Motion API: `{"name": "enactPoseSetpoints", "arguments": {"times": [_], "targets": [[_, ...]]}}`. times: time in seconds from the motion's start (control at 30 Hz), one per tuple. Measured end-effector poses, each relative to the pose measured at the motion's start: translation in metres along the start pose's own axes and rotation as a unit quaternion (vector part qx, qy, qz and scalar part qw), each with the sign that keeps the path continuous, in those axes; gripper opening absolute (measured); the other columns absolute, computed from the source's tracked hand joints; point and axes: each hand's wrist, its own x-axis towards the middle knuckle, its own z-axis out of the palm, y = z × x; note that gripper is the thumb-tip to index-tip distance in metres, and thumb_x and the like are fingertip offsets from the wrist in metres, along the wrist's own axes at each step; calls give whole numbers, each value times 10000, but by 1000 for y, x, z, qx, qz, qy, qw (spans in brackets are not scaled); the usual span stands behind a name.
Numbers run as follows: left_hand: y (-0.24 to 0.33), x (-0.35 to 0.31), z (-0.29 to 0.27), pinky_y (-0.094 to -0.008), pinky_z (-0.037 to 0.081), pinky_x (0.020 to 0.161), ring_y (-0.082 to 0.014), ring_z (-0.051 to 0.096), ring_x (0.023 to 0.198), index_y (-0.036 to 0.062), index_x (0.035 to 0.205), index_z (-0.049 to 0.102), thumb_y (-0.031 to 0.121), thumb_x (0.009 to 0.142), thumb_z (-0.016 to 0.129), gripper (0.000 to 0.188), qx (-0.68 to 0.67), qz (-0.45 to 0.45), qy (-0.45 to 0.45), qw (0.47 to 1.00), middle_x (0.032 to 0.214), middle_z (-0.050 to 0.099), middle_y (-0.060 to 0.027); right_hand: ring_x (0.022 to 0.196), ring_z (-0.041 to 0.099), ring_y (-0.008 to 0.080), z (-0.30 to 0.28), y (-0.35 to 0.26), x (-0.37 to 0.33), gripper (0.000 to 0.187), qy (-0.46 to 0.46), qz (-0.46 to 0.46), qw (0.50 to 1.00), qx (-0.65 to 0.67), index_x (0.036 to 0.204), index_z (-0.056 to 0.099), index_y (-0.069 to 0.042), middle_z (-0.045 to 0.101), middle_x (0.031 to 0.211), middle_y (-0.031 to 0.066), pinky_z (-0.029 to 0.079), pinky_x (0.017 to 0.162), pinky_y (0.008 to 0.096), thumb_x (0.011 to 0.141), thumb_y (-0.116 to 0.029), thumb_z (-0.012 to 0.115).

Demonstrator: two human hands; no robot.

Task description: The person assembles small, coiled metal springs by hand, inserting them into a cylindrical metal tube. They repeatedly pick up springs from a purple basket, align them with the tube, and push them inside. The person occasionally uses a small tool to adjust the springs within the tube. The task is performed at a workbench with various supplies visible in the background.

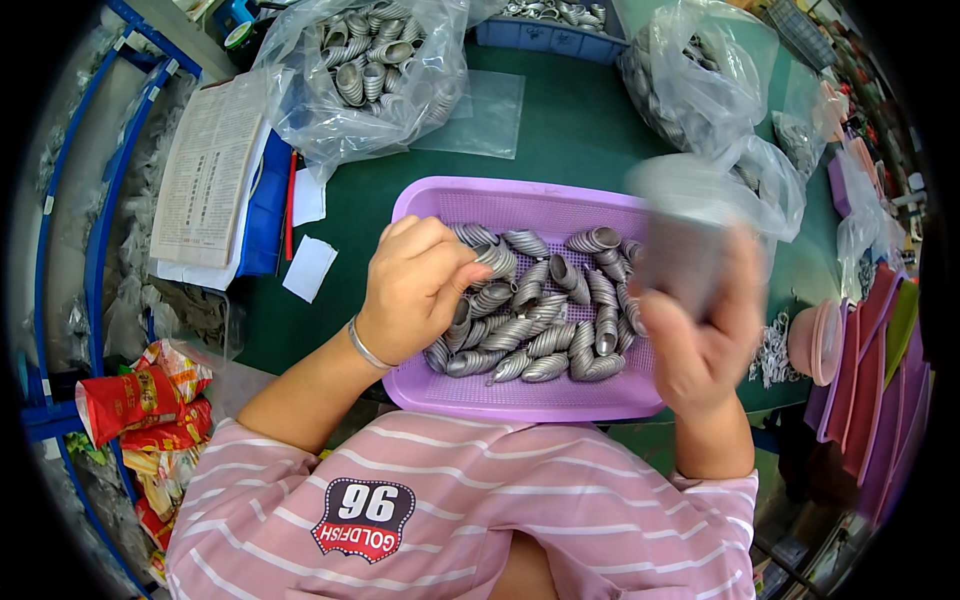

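A purple plastic basket (520,405) holds many short grey tubes with spiral ridges (535,325). Over the basket's left side, my left hand (415,285) is closed, with thumb and fingers pinching one spiral-ridged tube (495,262). On the right, above the basket's edge, my right hand (705,345) wraps round a grey cylindrical container (690,225). Motion blurs that container, and what is inside it cannot be seen.
Clear plastic bags of similar tubes stand at the far left (375,75) and far right (690,80), with a blue-grey bin (550,35) between them. Printed papers (210,170) and a red pen (290,205) lie left. Pink tubs (815,340) sit right.
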Motion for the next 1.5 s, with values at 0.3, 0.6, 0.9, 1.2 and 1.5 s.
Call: {"name": "enactPoseSetpoints", "arguments": {"times": [0.3, 0.6, 0.9, 1.2, 1.5], "targets": [[3, -5, -10, -335, 391, 624, -245, 496, 655, 5, 785, 620, 75, 788, 700, 107, -19, 33, 52, 998, 728, 552, -98, 798, 631, 323, -1, 15, -5, 621, -238, -58, 941, -235, 1314, 476, -5, 604, 990, 192, 523, 700, 387, 788, -198, 743], [10, 10, -5, -344, 391, 667, -246, 513, 666, 52, 748, 646, 80, 739, 735, 94, -66, -6, 108, 992, 735, 558, -66, 941, 660, 264, 3, 15, -6, 655, -319, 41, 913, -250, 1345, 457, 27, 618, 1131, 239, 528, 810, 355, 784, -144, 748], [6, 8, 3, -309, 487, 744, -210, 604, 858, 34, 898, 602, 198, 906, 646, 170, -156, -98, 135, 974, 920, 632, -127, 909, 638, 310, -9, 12, 6, 672, -68, -106, 970, -209, 1324, 464, 58, 619, 1044, 201, 502, 786, 348, 752, -132, 760], [7, 10, 5, -337, 531, 887, -275, 611, 1096, -12, 1185, 485, 244, 1025, 431, 307, -648, -396, 24, 650, 1182, 580, -217, 780, 597, 314, 12, 58, -16, 534, -222, 40, 897, -381, 1248, 541, -60, 599, 859, 125, 462, 687, 421, 781, -238, 730], [32, 4, 30, -395, 331, 1101, -305, 428, 1318, 23, 1443, 180, 144, 962, 549, 618, -493, -236, -25, 837, 1409, 415, -239, 852, 565, 297, 28, 47, -7, 477, -94, -147, 965, -194, 1133, 587, -10, 601, 989, 130, 434, 745, 393, 710, -135, 766]]}}
